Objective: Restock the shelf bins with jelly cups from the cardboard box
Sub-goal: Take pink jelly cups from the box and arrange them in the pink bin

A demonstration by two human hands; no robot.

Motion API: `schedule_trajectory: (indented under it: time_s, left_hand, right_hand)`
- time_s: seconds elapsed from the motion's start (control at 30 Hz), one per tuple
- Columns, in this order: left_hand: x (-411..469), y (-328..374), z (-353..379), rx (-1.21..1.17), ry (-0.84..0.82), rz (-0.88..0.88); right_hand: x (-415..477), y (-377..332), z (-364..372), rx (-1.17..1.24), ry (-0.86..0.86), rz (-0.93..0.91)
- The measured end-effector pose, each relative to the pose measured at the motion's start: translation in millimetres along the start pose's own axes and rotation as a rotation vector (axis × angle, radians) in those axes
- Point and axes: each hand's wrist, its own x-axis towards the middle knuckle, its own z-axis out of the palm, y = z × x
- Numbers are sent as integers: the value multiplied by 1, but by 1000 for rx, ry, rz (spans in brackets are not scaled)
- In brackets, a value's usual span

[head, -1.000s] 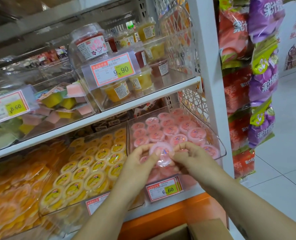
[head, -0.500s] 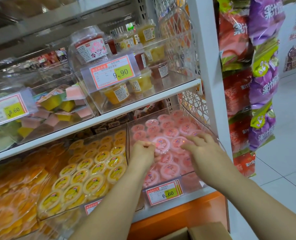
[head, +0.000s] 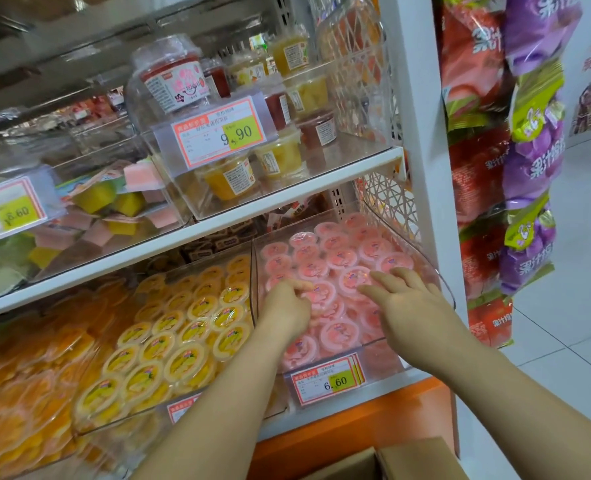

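Centre right of frame: right hand [head: 403, 301] rests on pink jelly cups [head: 340, 258] in the clear bin [head: 380, 356], grip apart. Left hand [head: 287, 308] curls alongside; its grip cannot be told.

Bare left hand [head: 285, 308], bare right hand [head: 404, 303]; bare forearms [head: 217, 410] to frame edge; slender fingers [head: 389, 273].

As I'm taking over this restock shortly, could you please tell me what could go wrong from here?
The pink jelly cups seem piled up to the clear bin's low front wall; a push from the right hand could tip front ones out. The left hand also rests on the cups' lids, which might dent or split under pressure.
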Motion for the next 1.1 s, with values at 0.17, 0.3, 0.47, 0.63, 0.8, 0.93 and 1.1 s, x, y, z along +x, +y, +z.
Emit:
schedule_trajectory:
  time_s: [0.17, 0.3, 0.47, 0.63, 0.8, 0.93, 1.1]
  left_hand:
    - [-2, -4, -4, 281, -18, 176]
    - [-4, -7, -3, 543, 71, 321]
    - [-5, -8, -6, 632, 102, 344]
    - [-3, -4, 0, 594, 109, 343]
    - [0, -4, 2, 626, 121, 357]
    - [0, -6, -1, 640, 97, 360]
    - [-19, 0, -6, 641, 118, 452]
  right_hand:
    - [4, -3, -2, 22, 16, -18]
    - [10, -3, 0, -13, 26, -43]
    - [18, -3, 3, 39, 114, 3]
    - [21, -5, 6, 27, 135, 17]
    - [12, 0, -2, 21, 164, 28]
    - [2, 7, 2, -47, 171, 65]
    - [1, 14, 9, -25, 216, 24]
